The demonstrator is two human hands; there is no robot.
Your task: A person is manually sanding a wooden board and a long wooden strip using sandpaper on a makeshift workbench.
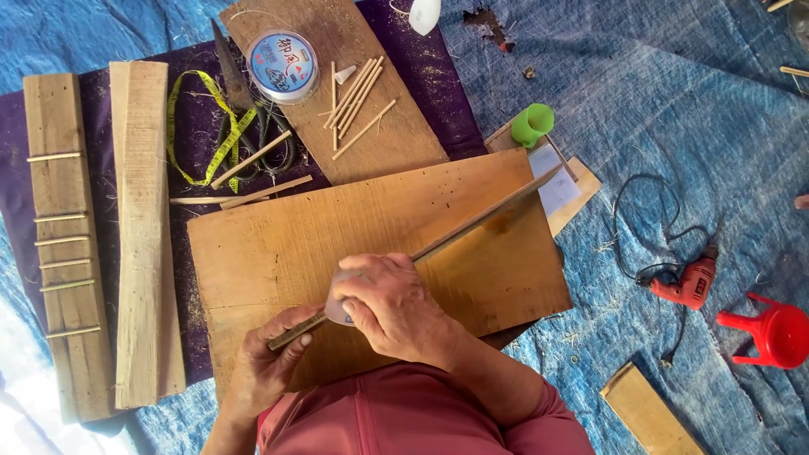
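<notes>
Bamboo strip (472, 223) lies diagonally across large wooden board (278, 244), near end to far right; board serves as backing surface. Left hand (265, 362) clamped on near end, steadying it. Right hand (392, 303) closed over pale tool (335, 310), kind unclear, pressed against strip. Spare bamboo sticks (354, 101), line spool (282, 66), yellow tape measure (206, 126) parked far side, within reach. Electric drill (687, 285) well right.

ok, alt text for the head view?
Seen from above, a person's left hand grips the near end of a long thin strip laid across a board, while the right hand presses a small pale object on it. Sticks, a tape measure and a red drill lie around on a blue tarp.
</notes>
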